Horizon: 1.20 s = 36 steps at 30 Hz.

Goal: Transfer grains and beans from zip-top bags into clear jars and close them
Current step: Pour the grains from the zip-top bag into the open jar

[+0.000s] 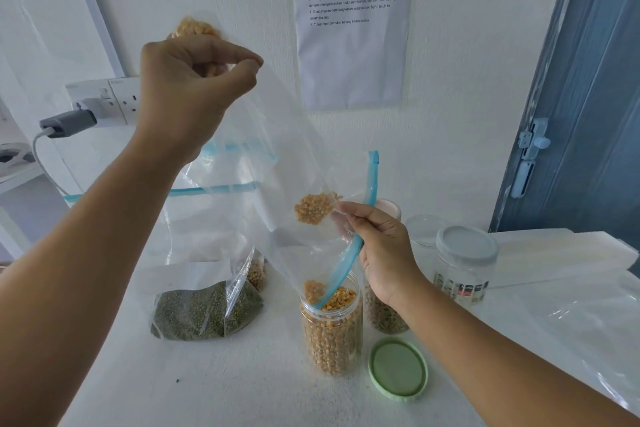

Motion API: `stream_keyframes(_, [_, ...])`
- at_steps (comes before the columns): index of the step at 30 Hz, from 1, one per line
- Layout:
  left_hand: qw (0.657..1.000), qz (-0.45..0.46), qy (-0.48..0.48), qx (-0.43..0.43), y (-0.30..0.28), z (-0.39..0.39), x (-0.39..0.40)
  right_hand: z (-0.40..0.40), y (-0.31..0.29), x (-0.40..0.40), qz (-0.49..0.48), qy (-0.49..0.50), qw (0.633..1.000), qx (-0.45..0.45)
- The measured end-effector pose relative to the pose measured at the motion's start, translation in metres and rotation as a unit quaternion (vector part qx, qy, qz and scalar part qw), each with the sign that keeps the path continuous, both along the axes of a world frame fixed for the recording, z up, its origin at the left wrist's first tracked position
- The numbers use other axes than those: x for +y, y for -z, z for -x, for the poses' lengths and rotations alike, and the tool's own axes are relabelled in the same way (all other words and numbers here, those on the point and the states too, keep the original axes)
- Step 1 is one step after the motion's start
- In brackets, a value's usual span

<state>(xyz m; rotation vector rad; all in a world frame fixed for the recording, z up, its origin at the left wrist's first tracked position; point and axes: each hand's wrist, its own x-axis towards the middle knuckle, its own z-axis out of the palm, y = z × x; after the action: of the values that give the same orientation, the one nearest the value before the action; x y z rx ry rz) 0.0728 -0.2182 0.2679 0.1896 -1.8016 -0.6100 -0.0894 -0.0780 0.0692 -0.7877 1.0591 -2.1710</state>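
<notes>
The left hand (194,87), on a forearm that fills the near left of the view, is raised high above the open jar (331,326) and pinches the bottom end of a clear zip-top bag (277,156) between thumb and curled fingers, holding it upside down. A clump of yellow kernels (313,208) sits partway down inside the bag, and a few more bulge from the end gripped above the jar. The right hand (381,250), just above and to the right of the jar, grips the bag's blue zip strip (372,184) near the mouth, its fingers curled around the plastic. The mouth of the bag dips into the jar's opening, and a small heap of kernels lies there at the rim. The jar stands upright on the white table (242,392), filled nearly to the top with the same yellow kernels.

Just to the right of the jar and nearer the camera, a green lid (398,369) lies flat on the table. Behind the jar to the right stands a second jar of brownish grain (384,312), partly hidden by the right wrist. Further right of the jar is a closed jar with a pale grey lid (465,263). To the left of the jar, a bag of green beans (204,310) rests on the table. On the wall behind the jar hangs a printed sheet (351,24).
</notes>
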Motion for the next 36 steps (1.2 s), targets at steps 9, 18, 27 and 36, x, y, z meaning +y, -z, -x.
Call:
stream_keyframes(9, [1.0, 0.018, -0.015, -0.007, 0.004, 0.0, 0.003, 0.004, -0.002, 0.002, -0.034, -0.019, 0.999, 0.037])
stream_keyframes(18, [1.0, 0.004, -0.016, -0.007, 0.009, -0.005, -0.001, 0.006, -0.004, -0.005, -0.057, 0.03, 0.989, 0.135])
stream_keyframes(27, [1.0, -0.007, -0.018, -0.014, 0.011, -0.008, -0.003, 0.009, 0.001, -0.007, -0.05, 0.064, 0.983, 0.166])
stream_keyframes(36, [1.0, -0.019, -0.019, -0.007, 0.01, -0.009, -0.007, 0.006, 0.005, -0.007, -0.058, 0.046, 0.982, 0.176])
